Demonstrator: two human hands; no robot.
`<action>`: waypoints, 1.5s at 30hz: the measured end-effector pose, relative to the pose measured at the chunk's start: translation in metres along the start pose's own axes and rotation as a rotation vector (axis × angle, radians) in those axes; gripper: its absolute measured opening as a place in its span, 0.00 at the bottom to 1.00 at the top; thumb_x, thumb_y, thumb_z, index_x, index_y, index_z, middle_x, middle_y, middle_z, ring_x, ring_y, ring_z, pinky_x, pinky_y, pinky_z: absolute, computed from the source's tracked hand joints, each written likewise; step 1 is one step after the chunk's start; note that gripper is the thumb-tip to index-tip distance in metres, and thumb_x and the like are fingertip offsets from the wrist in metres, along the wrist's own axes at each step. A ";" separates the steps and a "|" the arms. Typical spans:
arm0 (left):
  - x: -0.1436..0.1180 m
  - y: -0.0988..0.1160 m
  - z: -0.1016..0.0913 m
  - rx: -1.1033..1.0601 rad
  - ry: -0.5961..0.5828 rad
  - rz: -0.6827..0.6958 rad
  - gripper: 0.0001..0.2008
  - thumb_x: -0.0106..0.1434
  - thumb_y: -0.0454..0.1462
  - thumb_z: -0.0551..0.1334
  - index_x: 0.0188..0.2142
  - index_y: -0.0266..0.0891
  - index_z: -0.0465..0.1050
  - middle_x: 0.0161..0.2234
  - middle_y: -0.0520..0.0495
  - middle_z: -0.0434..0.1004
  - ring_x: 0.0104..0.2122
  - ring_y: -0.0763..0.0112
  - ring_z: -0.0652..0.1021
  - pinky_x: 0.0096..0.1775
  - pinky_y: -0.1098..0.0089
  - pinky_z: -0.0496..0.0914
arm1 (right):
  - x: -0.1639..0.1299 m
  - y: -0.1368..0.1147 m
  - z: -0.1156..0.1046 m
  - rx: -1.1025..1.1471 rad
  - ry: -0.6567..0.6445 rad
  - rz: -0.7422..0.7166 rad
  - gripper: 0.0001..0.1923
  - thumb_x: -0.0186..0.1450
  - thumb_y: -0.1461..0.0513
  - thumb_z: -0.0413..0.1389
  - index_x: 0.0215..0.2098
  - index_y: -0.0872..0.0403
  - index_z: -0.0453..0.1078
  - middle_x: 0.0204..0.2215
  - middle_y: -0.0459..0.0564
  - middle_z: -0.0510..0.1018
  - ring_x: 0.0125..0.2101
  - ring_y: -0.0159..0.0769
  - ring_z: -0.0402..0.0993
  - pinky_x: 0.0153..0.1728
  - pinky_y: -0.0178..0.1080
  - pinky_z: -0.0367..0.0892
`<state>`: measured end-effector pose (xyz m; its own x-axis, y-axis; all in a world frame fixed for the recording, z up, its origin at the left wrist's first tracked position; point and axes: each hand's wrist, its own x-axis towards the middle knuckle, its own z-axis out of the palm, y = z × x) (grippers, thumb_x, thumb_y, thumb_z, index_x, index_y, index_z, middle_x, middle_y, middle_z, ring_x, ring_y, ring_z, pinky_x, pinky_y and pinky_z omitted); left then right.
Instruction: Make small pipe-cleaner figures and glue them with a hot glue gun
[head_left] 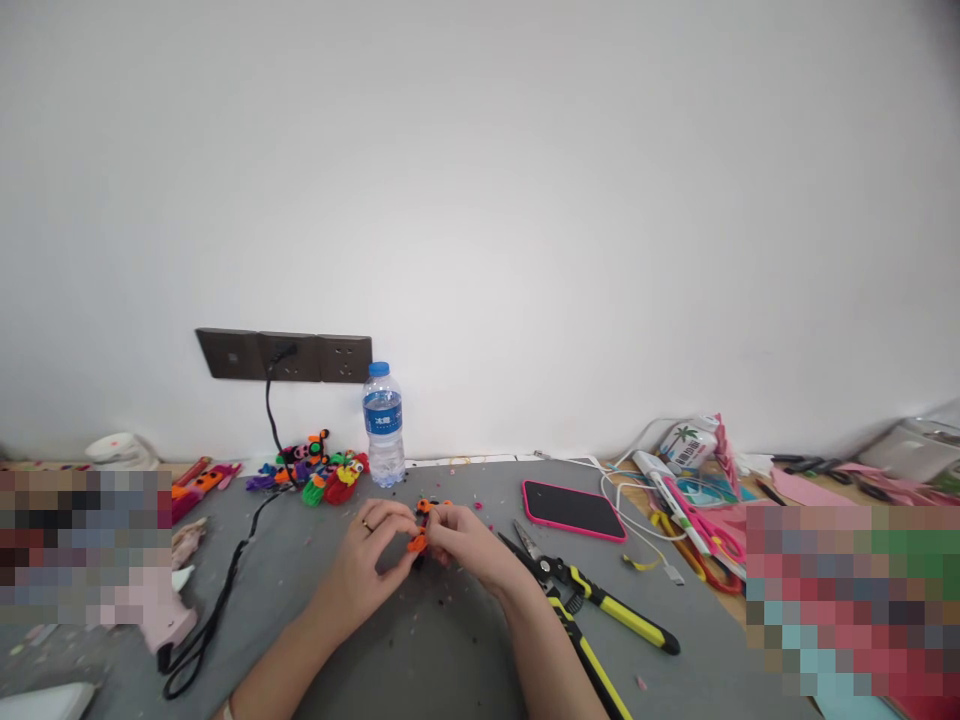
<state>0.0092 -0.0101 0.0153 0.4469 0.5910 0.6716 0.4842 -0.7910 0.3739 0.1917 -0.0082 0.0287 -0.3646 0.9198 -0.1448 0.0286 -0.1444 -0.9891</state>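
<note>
My left hand (366,555), wearing a ring, has its thumb and forefinger closed on the left side of a small orange-and-black fuzzy figure (418,543) that looks made of pipe cleaner. From the other side, my right hand (466,545) pinches the same figure, its fingertips covering part of it. Just right of my right wrist lie large yellow-and-black shears (600,608) with their blades apart. A phone in a pink case (574,510) rests beyond the shears, screen up. Behind my left hand is a pile of colourful fuzzy pipe-cleaner pieces (334,478).
A water bottle (385,425) stands against the wall beside the sockets (289,357). A pink glue gun (154,610) with a looping black cord (229,590) lies at left. White cables (637,515), pink scissors (705,525) and a wipes packet (690,445) crowd the right.
</note>
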 end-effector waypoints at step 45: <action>-0.004 -0.008 0.001 0.023 0.009 -0.002 0.07 0.62 0.29 0.58 0.35 0.44 0.69 0.44 0.46 0.72 0.45 0.64 0.75 0.46 0.63 0.70 | 0.000 0.000 0.000 0.009 0.005 -0.028 0.07 0.53 0.66 0.51 0.19 0.52 0.58 0.13 0.38 0.61 0.17 0.26 0.54 0.21 0.32 0.49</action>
<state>0.0046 -0.0064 0.0087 0.4393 0.5909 0.6767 0.5019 -0.7862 0.3606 0.1916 -0.0082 0.0283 -0.3609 0.9253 -0.1169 0.0101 -0.1215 -0.9925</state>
